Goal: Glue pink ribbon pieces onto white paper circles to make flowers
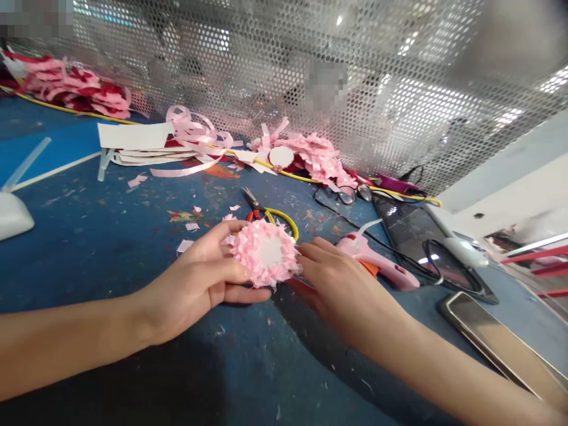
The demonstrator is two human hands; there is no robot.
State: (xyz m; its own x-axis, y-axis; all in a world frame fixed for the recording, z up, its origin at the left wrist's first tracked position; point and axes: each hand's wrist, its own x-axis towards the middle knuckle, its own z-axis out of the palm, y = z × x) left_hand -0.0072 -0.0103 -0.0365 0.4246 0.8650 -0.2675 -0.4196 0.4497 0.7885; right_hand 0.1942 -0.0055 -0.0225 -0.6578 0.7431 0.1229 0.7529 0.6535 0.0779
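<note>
In the head view, your left hand (199,269) holds the pink flower (286,254) at the middle of the frame, thumb clamped on its near face and fingers behind, likely so that its pale centre faces you unobstructed. Your right hand (339,281) curls at the flower's right edge, perhaps to steady it; whether its fingertips pinch anything, you cannot tell. The scissors (286,218) lie just behind the flower and the glue gun (390,267) right of centre, seemingly within easy reach. Ribbon (184,171) and white paper (133,136) sit upper left, apparently keeping your workspace free.
</note>
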